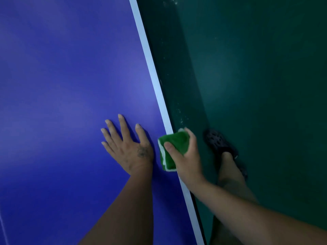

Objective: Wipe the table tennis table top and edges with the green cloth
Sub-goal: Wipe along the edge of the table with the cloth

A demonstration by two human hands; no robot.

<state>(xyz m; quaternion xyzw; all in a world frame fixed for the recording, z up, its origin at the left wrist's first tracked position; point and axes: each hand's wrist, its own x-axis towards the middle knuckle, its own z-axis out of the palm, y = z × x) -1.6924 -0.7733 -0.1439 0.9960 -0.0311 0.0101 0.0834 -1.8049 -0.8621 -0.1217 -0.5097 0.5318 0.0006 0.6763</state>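
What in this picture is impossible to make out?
All in the head view:
- How the right hand curls its fingers under the green cloth: hidden by the cloth and the table's rim.
- The side face of the table: hidden beneath the white edge line.
- The table's far end and left part: cut off by the frame.
- Details of the dark shoe: lost in dim light.
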